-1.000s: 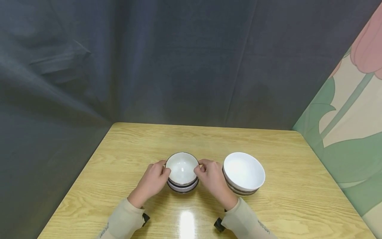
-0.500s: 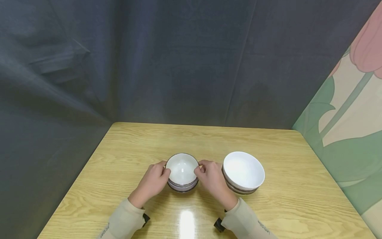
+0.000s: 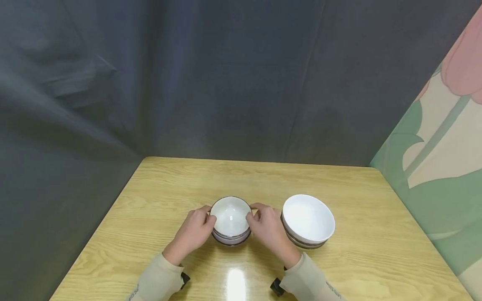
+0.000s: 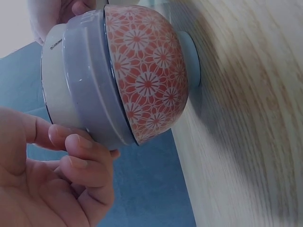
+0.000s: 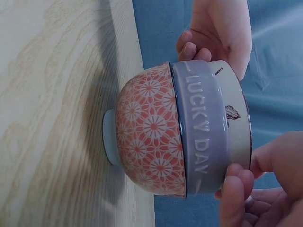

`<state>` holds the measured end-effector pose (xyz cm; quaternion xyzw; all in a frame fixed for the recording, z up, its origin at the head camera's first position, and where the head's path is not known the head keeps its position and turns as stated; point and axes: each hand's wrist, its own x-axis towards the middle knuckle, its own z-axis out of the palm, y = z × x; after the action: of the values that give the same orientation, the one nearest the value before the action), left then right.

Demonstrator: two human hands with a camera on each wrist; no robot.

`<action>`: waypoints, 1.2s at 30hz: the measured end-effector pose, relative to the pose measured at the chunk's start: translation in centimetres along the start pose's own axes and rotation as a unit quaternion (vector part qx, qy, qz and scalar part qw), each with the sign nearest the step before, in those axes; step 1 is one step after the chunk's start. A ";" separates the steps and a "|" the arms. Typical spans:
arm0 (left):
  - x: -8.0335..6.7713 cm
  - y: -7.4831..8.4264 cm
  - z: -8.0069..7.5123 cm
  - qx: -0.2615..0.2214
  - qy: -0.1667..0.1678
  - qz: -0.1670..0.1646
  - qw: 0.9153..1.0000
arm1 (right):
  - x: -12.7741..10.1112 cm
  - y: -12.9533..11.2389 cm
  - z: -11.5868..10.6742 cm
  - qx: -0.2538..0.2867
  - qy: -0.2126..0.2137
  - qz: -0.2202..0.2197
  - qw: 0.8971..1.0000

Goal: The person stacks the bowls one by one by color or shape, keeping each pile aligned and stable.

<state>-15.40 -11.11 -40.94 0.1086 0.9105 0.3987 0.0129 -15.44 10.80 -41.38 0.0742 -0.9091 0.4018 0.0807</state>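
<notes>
Two small bowls are stacked mid-table. The top bowl [image 3: 230,216] is white inside with a dark rim. It sits nested in a lower bowl [image 4: 147,80] with a red flower pattern and a grey "LUCKY DAY" band [image 5: 199,130]. My left hand [image 3: 193,232] grips the stack's left side, fingers [image 4: 80,156] curled under the grey band and against the cream wall [image 4: 57,90]. My right hand [image 3: 267,229] grips the right side the same way, fingertips [image 5: 234,196] on the band and thumb at the rim. The lower bowl's foot rests on the wooden table [image 3: 169,179].
A larger white bowl [image 3: 308,218] with a striped outside stands just right of my right hand, tilted slightly. A dark grey cloth backdrop [image 3: 226,83] rises behind the table, and a flower-print panel [image 3: 444,146] runs along the right edge.
The top bowl, held slightly above the lower one a second ago, has come down and now sits nested in it. Both hands sank with it and kept their hold.
</notes>
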 end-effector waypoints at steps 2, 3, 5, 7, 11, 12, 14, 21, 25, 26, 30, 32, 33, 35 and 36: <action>0.0 0.0 0.0 -0.003 0.000 0.000 1.000 | 0.0 0.1 0.0 -0.007 0.000 -0.003 1.000; 0.0 0.0 0.1 -0.003 -0.001 0.000 1.000 | 0.0 0.1 0.0 -0.009 0.000 -0.006 1.000; 0.1 -0.1 0.1 -0.006 -0.001 -0.005 1.000 | 0.0 0.1 0.0 -0.007 -0.003 -0.008 1.000; 0.2 -0.1 0.1 -0.009 0.000 -0.008 1.000 | 0.0 0.1 0.0 -0.005 -0.004 -0.012 1.000; 0.5 -0.2 0.1 0.003 0.008 -0.006 1.000 | -0.1 0.1 0.1 -0.009 -0.001 -0.024 1.000; 0.6 -0.3 0.1 0.009 0.009 -0.004 1.000 | -0.1 0.1 0.1 -0.012 0.000 -0.024 1.000; 0.7 -0.4 0.2 0.021 0.011 0.002 1.000 | 0.0 0.1 0.2 -0.016 0.002 -0.022 1.000; 0.7 -0.6 0.6 0.048 0.015 0.017 0.999 | 0.0 0.0 0.2 -0.025 0.000 -0.004 1.000; 0.8 -0.7 0.7 0.065 0.011 0.022 0.998 | -0.1 0.1 0.1 -0.022 -0.007 0.006 1.000; 0.8 -0.7 0.7 0.067 0.009 0.020 0.997 | -0.1 0.1 0.1 -0.021 -0.009 0.008 1.000; 0.8 -0.7 0.7 0.069 0.006 0.022 0.997 | -0.2 0.2 0.1 -0.011 -0.017 0.011 1.000; 0.9 -0.7 0.7 0.064 0.001 0.018 0.998 | -0.2 0.2 0.1 -0.008 -0.016 0.006 1.000; 0.9 -0.7 0.7 0.063 0.000 0.018 0.998 | -0.2 0.2 0.1 -0.008 -0.014 0.002 1.000; 1.0 -0.7 0.7 0.058 -0.004 0.017 0.998 | -0.2 0.2 0.1 -0.014 -0.008 -0.008 1.000; 1.1 -0.7 0.7 0.056 -0.006 0.017 0.998 | -0.2 0.2 0.1 -0.015 -0.005 -0.011 1.000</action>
<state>-16.49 -10.82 -41.82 0.1269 0.9294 0.3466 0.0053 -15.33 10.84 -41.64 0.0848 -0.9147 0.3865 0.0821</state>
